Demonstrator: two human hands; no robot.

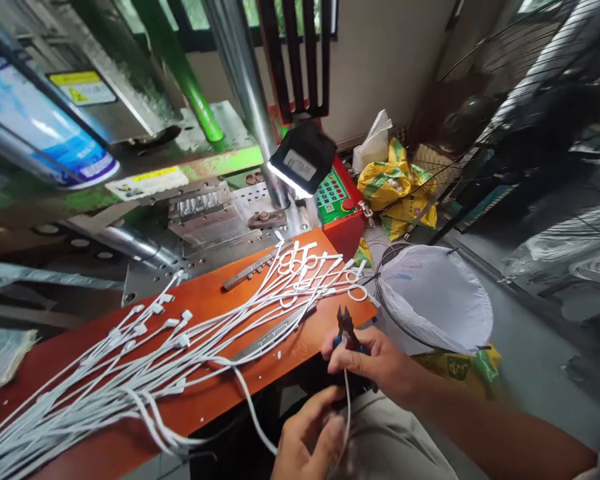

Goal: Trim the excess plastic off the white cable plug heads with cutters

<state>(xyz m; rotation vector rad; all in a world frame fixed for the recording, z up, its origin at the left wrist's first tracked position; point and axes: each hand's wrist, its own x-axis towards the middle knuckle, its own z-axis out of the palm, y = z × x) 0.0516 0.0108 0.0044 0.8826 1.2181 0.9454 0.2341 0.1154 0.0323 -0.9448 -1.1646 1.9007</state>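
Head view: A person works in front of the orange tabletop [300,343], the right hand [364,355] closed around a pair of cutting pliers [347,323] held just beyond the tabletop's near right edge, tips pointing up. A single white cable [349,390] rises to the thumb of that hand, in front of the same edge, and passes close by the left hand [307,437], whose fingers are curled; whether they pinch it cannot be told.

Across the orange tabletop lies a bundle of white cables [80,407], small white plugs and ring-like loops fanned over its far right part, with a metal strip [275,337] beneath some of them. Beyond the tabletop stands a press with a red control box [337,207]; to its right, a white bag [430,293] hangs open on a hoop.

Judging by the scene, the work is mid-course: one cable is in hand, and many lie in the bundle. A few white specks dot the tabletop, perhaps trimmings, but which cables are finished and which remain cannot be told.
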